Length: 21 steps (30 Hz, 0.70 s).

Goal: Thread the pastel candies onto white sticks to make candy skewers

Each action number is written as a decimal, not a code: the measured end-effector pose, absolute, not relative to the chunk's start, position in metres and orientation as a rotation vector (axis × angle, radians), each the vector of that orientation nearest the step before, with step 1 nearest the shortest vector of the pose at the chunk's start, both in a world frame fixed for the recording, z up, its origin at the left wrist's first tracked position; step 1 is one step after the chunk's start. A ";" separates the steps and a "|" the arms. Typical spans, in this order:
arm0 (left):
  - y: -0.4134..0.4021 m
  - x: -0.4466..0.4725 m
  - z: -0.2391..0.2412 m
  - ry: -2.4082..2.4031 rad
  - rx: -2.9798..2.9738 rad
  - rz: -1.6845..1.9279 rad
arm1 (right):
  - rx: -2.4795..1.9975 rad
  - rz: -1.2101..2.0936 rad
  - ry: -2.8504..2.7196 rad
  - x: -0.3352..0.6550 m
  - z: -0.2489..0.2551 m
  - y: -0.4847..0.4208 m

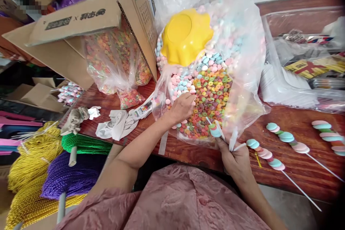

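My left hand (183, 108) is in the open plastic bag, fingers pinched together over the candies. Whatever they hold is too small to make out. Under and beside it lie pastel button-shaped candies (181, 82) and many-coloured ring gummies (212, 90). My right hand (235, 156) grips several white sticks (233, 139) at the bag's front edge. One of them carries a few candies (215, 131), blue, green and red, near its tip. To the right, finished-looking candy skewers (286, 136) of pastel discs and gummy rings lie on the table.
An upturned yellow scalloped bowl (185, 36) rests on the pastel candies. An open cardboard box (140, 25) with bagged gummies stands at left. A clear plastic bin (293, 90) is at right. Cloth gloves (117, 124) lie near the table edge; coloured cord bundles (71, 176) are below left.
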<state>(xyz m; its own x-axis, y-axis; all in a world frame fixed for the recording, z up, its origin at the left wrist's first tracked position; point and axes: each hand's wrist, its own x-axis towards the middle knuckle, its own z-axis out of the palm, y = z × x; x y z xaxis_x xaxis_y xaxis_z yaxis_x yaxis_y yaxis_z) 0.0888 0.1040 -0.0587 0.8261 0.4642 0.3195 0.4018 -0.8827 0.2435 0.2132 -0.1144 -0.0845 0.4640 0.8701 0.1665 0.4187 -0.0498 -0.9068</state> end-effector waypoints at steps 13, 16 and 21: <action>0.084 0.080 -0.043 0.739 2.006 0.910 | -1.654 0.532 -1.330 0.230 -0.061 -0.079; 0.061 0.070 -0.038 0.724 1.400 0.885 | -1.638 0.477 -1.381 0.223 -0.060 -0.077; 0.038 0.054 -0.038 0.600 1.000 0.927 | -1.634 0.460 -1.482 0.208 -0.058 -0.073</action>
<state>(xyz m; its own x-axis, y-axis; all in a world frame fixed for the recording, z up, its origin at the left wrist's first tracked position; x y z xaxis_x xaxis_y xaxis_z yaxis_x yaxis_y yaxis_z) 0.0540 0.0384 -0.0377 0.4950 0.8687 -0.0179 -0.3717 0.2304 0.8993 0.2077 -0.0732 -0.0581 0.2267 0.9361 0.2691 0.6191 0.0748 -0.7817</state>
